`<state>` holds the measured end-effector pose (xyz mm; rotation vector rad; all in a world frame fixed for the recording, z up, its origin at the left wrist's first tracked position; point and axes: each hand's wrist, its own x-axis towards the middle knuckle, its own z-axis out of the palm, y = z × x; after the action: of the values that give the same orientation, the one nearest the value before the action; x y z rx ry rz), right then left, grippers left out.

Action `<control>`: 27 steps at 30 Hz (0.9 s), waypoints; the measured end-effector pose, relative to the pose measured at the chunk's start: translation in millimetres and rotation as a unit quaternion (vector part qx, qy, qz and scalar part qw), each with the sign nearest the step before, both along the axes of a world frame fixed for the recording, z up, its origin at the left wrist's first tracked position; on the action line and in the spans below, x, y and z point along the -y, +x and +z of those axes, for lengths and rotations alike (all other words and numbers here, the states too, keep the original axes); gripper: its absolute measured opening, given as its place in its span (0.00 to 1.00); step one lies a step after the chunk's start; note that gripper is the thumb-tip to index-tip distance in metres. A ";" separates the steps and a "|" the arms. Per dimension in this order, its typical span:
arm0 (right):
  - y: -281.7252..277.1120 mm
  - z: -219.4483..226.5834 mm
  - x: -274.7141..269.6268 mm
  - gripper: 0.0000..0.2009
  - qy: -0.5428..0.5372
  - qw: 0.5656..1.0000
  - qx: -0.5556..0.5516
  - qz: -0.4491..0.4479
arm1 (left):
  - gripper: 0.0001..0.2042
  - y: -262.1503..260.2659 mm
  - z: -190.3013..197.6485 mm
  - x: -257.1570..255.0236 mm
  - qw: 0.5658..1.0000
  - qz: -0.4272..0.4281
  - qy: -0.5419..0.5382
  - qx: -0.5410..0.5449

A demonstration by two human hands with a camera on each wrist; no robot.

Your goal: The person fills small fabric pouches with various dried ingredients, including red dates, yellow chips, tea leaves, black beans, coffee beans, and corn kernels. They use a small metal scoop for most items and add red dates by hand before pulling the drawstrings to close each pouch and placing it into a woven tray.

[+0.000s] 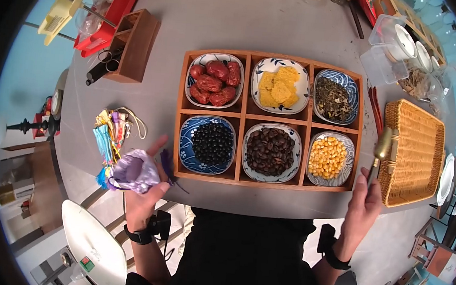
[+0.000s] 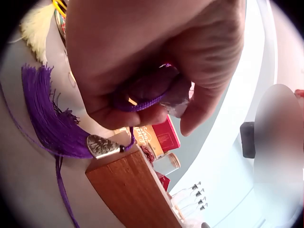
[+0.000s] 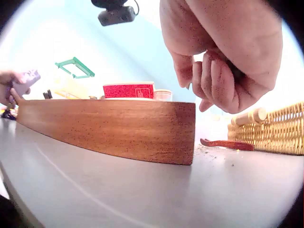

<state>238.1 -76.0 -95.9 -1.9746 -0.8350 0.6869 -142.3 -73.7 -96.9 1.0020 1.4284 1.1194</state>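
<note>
My left hand (image 1: 140, 205) holds a lavender satin drawstring pouch (image 1: 139, 172), its mouth facing up and open, left of a wooden compartment box (image 1: 267, 185). From the pouch's cord hangs a purple tassel (image 2: 45, 109) with a silvery cap, seen in the left wrist view. On the right, my right hand (image 1: 363, 209) grips the handle of a small brass-coloured scoop (image 1: 383, 144), raised beside the box's right side. The box carries dishes of red dates (image 1: 211, 82), yellow pieces (image 1: 280, 87), dried leaves (image 1: 333, 99), black beans (image 1: 213, 144), dark brown beans (image 1: 271, 150) and corn kernels (image 1: 327, 157).
Beyond the scoop stands a wicker basket (image 1: 411, 157). Several colourful tasselled pouches (image 1: 112, 133) lie left of the lavender one. A wooden holder (image 1: 136, 49) with scissors and a red tray (image 1: 106, 26) are at back left; clear plastic containers (image 1: 384, 63) stand back right.
</note>
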 end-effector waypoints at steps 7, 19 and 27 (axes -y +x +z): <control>-1.2 4.4 -3.3 0.14 -0.037 0.997 0.053 0.036 | 0.30 -1.2 -8.6 11.4 0.996 -0.065 -0.047 -0.027; 31.4 2.4 2.8 0.15 0.044 0.985 0.165 -0.026 | 0.30 35.7 -20.1 5.3 0.979 -0.177 0.103 -0.015; -74.7 62.5 15.8 0.08 0.076 0.906 -0.261 0.325 | 0.31 45.5 14.1 4.2 0.972 -0.174 0.100 -0.126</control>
<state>163.4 -91.8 -33.4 -1.2471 -1.1610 1.4117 -96.7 -77.8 -82.8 1.5175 1.2839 0.9116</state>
